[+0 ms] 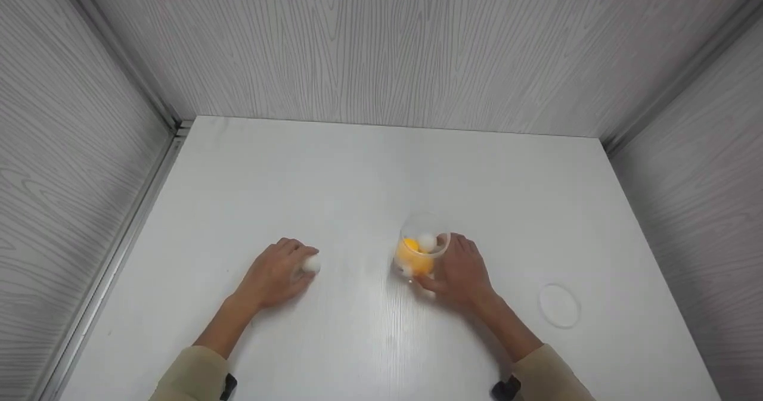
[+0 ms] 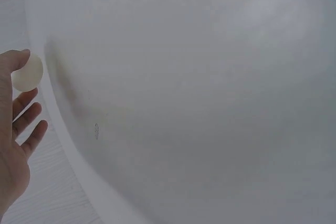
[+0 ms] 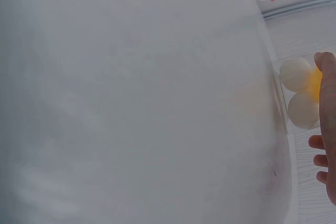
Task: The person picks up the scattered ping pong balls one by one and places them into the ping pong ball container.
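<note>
My left hand (image 1: 275,277) pinches a white ping-pong ball (image 1: 311,263) between thumb and fingertips, low over the table. In the left wrist view the same ball (image 2: 28,73) sits between the thumb and a finger, the other fingers spread. A clear container (image 1: 442,251) with orange balls (image 1: 422,264) and white balls (image 1: 427,243) stands at the middle of the table. My right hand (image 1: 462,273) grips its right side. Through the wall, two white balls (image 3: 303,109) and some orange show in the right wrist view.
A thin whitish ring (image 1: 559,306) lies on the white table (image 1: 334,174), right of my right forearm. Grey wood-grain panels (image 1: 381,49) enclose the table at the back, the left and the right.
</note>
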`<state>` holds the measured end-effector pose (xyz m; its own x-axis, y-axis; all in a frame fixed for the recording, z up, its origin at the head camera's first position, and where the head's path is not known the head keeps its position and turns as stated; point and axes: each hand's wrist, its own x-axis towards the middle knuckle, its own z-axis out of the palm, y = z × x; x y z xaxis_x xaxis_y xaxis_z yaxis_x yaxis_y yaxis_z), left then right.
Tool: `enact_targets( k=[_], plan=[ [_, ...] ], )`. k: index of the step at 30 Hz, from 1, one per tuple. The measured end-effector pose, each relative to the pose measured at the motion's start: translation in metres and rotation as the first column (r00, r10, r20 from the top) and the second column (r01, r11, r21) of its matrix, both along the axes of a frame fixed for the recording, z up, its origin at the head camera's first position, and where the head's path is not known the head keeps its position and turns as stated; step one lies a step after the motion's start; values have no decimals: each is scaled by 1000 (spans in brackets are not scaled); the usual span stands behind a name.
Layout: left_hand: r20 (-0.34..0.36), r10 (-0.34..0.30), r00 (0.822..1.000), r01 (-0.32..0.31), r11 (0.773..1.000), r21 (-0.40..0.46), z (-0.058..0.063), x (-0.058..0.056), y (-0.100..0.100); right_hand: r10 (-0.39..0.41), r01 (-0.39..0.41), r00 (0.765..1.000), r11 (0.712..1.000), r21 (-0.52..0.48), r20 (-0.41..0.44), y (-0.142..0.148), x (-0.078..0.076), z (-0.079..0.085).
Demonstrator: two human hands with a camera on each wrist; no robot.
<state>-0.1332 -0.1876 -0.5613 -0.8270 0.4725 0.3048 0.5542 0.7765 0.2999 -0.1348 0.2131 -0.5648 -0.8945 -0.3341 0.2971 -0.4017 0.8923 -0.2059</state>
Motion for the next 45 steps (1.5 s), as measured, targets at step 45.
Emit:
enact_targets(
  k=[45],
  plan=[
    [-51,-18,999,23,996,86,27,-5,41,12,-13,1000,999,-40,-13,1,0,-1]
  ],
)
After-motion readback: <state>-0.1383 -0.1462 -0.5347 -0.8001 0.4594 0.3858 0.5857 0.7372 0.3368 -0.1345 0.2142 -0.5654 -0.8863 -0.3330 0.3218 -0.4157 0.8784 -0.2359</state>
